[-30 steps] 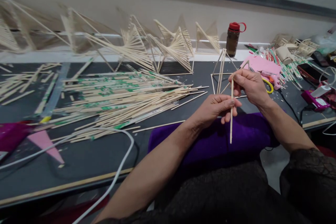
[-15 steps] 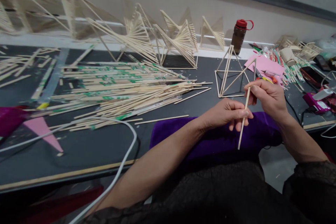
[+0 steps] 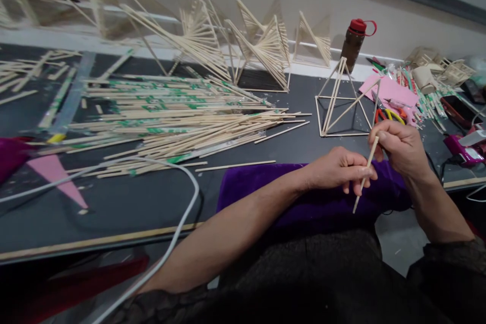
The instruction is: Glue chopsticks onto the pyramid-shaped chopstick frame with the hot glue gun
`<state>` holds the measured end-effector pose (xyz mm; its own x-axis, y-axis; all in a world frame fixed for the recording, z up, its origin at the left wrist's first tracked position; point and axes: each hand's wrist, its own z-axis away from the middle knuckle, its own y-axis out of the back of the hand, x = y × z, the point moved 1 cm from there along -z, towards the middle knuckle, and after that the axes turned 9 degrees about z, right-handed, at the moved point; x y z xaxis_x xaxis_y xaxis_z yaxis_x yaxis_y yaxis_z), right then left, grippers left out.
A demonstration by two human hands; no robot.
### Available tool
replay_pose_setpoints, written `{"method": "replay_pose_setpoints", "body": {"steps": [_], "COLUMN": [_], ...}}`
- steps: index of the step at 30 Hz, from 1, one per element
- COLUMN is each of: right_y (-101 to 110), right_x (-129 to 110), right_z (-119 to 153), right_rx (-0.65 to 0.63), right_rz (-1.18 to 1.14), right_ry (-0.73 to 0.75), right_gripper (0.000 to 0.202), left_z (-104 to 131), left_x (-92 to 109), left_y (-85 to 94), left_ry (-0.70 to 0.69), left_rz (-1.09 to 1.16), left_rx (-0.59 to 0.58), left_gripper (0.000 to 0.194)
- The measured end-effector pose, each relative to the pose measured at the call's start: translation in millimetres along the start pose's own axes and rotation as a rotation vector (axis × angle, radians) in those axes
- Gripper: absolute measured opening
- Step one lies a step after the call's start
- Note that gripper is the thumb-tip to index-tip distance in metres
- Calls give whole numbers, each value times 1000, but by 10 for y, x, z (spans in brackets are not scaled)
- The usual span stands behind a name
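Both my hands hold one thin wooden stick (image 3: 371,154), which slants down toward me above a purple cloth (image 3: 261,177). My left hand (image 3: 347,168) pinches it around the middle between thumb and fingers. My right hand (image 3: 398,144) grips its upper end, and the curled fingers partly hide that end. Just beyond my hands stands an open frame of sticks (image 3: 326,116), joined at the corners and rising to a peak. Left of my hands lies a large pile of loose sticks (image 3: 212,131), some in green-printed wrappers.
Several twisted stick models (image 3: 261,55) line the wall. A brown bottle (image 3: 353,45) with a red cap stands behind the frame. To the right lie pink paper (image 3: 395,91), pliers (image 3: 391,115) and a phone (image 3: 457,111). A white cable (image 3: 195,187) crosses the front left.
The stick has tilted further, its top leaning more to the right. Both hands sit slightly farther right in the view, which itself has shifted a little.
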<state>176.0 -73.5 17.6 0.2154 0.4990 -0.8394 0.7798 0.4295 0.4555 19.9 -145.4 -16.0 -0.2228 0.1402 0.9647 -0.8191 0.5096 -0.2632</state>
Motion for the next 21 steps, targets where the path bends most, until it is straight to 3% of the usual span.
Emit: {"method": "replay_pose_setpoints", "body": {"steps": [5,7,9,11,12,13,16,18,21], "right_y": [79,181,290,376,403,417,372,286,162], "right_x": [31,3,-32,-64,-75,-82,-84,-81,-82], "right_z": [149,304,471,590,616,619,524,428,296], "right_rx": [-47,-198,-428,-574,-585,-554,-334,-223,-173], "right_rz": [-200,-104,75,226,271,286,178,72,-8], "right_ry": [-100,-100,-52,-2,-5,-29,-117,-98,-53], "right_gripper": [28,36,43,32,20,9,35,26,11], "left_z": [47,62,67,63,57,50,25,14,28], "left_x": [58,82,95,95,90,81,45,25,36], "left_y": [22,24,20,13,9,5,-9,-18,-13], "left_ry": [27,22,8,-9,-14,-17,-5,0,-3], "left_rz": [-39,-67,-96,-117,-122,-126,-139,-150,-157], "left_rx": [-125,-123,-105,-94,-92,-93,-91,-83,-47], "left_gripper": [17,16,17,17,17,17,15,16,19]}}
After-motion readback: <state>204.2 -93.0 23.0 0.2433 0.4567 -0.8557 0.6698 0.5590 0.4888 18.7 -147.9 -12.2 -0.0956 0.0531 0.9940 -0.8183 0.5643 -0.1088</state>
